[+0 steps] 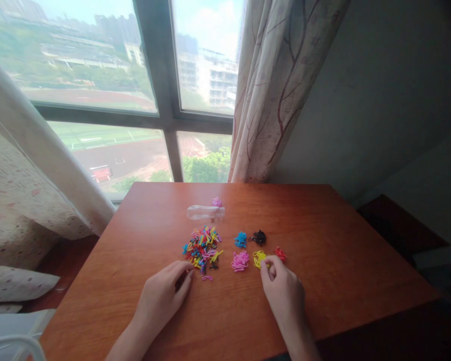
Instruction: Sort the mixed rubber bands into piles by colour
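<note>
A heap of mixed-colour small elastic bands [203,245] lies on the wooden table. My left hand [167,288] rests at its lower left edge, thumb and index finger brought together; whatever they hold is too small to make out. Right of the heap are single-colour piles: blue bands [241,239], black bands [259,236], pink bands [240,261], yellow bands [260,258] and red bands [280,254]. My right hand [283,283] is at the yellow pile's lower right, fingers curled in a pinch and partly covering it. A loose pink band [207,278] lies below the heap.
Behind the heap a clear plastic bottle [201,212] lies on its side, with a purple object [216,202] beside it. The wooden table [308,215] meets a window [165,120] and curtains [270,100] at the back. A white chair-like object [15,341] stands at lower left.
</note>
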The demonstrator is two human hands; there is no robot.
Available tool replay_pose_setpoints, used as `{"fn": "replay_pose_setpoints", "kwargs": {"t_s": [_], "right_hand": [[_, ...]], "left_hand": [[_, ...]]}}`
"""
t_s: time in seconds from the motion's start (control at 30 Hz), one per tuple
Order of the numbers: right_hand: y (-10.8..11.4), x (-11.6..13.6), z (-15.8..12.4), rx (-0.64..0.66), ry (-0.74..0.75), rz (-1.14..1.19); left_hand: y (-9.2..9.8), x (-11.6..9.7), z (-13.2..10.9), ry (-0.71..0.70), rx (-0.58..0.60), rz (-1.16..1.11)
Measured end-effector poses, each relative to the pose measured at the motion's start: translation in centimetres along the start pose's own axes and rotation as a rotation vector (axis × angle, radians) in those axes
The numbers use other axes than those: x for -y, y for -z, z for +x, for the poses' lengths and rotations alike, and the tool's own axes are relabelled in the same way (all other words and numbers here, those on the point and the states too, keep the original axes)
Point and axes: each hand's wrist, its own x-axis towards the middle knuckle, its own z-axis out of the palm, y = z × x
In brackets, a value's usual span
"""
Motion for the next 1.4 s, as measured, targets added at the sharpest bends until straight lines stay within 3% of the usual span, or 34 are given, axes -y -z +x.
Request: {"fn": "replay_pose_setpoints", "kwargs": {"t_s": [0.23, 0.4, 0.6, 0.77, 1.1, 1.4], "right_hand": [[0.1, 1.7, -1.0, -0.005, 0.116, 0.118], [-1.1, 3.9, -2.5, 0.099, 0.275, 0.243], [-2.8, 6.7, -4.0, 0.228, 0.372, 0.205], [-3.4, 8.1, -3.9, 0.233, 0.374, 0.155], [-4.0, 7.7, -4.1, 0.167, 0.386, 0.228], [-2.7, 3.7, -1.7, -0.098, 0.351, 0.247]], "left_hand": [[0.0, 0.0, -0.1, 0.002, 0.001, -0.002], [0.0, 0.0, -0.2, -0.012, 0.013, 0.000], [-0.4, 0.2, -0.2, -0.045, 0.029, -0.003], [-0.3, 0.2, -0.2, -0.056, 0.016, -0.001], [-0.3, 0.2, -0.2, -0.057, 0.023, 0.000], [-0.3, 0.2, -0.2, -0.071, 0.019, 0.017]]}}
